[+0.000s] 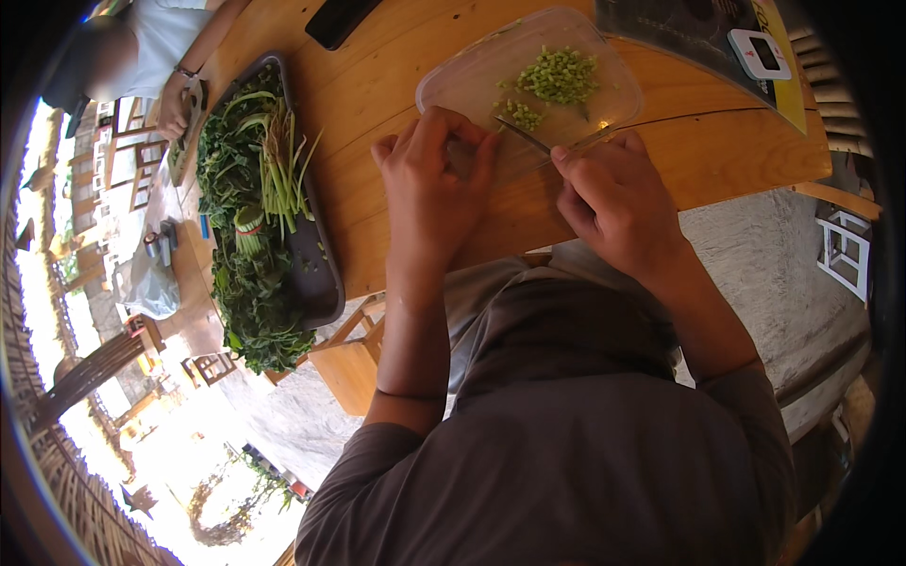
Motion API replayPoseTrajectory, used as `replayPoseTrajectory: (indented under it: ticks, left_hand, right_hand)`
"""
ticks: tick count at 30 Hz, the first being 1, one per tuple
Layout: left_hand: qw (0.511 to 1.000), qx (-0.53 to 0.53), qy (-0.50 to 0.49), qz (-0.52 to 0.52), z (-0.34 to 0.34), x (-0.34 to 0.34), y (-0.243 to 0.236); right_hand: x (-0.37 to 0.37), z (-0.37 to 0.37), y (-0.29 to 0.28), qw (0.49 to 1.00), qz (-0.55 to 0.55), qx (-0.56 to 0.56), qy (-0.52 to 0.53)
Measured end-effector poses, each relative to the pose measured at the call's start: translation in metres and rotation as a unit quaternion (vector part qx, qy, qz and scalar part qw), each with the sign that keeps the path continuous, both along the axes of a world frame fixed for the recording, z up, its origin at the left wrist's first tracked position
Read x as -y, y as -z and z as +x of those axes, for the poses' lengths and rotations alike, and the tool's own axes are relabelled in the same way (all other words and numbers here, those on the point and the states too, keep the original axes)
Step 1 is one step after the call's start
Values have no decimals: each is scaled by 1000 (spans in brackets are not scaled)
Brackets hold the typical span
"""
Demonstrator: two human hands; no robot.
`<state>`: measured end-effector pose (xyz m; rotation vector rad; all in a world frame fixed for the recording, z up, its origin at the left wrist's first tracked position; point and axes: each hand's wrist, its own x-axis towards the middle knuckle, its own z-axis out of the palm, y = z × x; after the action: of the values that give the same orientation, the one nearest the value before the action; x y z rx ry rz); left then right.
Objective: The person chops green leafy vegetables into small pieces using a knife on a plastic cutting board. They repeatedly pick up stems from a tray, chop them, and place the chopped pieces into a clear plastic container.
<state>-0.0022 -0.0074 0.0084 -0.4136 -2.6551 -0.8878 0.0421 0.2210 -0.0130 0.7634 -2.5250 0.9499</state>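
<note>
My right hand (613,198) is closed around a knife (527,134), its blade angled leftward over the translucent cutting board (613,80). Chopped light-green pieces (557,75) lie in a pile on the board, with a smaller cluster nearer the blade. My left hand (434,179) is curled at the board's near-left edge, beside the blade tip; whatever its fingertips hold, if anything, is hidden. To its left is a long dark tray (316,283) of leafy greens (245,302), loose stalks (283,165) and a bound bunch (249,226).
Another person (156,57) works at upper left, a hand (173,118) near the tray. A black flat object (335,17), a white digital device (760,55) on a dark-and-yellow sheet (679,33), and a plastic bag (151,288) are around. A wooden chair (344,368) and white stool (843,255) stand below.
</note>
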Motion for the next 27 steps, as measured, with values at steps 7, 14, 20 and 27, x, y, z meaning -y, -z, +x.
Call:
replayPoseTrajectory:
  ticks: [7,14,20,27]
  left_hand:
    - [1000,-7,3,-10,0,-1,0]
    - [1000,-15,-7,-16,1,-2,-1]
    - [1000,22,-13,-1,2,-1,-1]
    - [1000,0,-15,-6,2,-2,-1]
  right_hand:
    - [3,-2,-4,1000,17,12,3]
    - [4,-4,-3,1000,21,10,10]
    - [0,0,2,1000,15,-4,19]
    - [0,0,0,1000,5,-17,2]
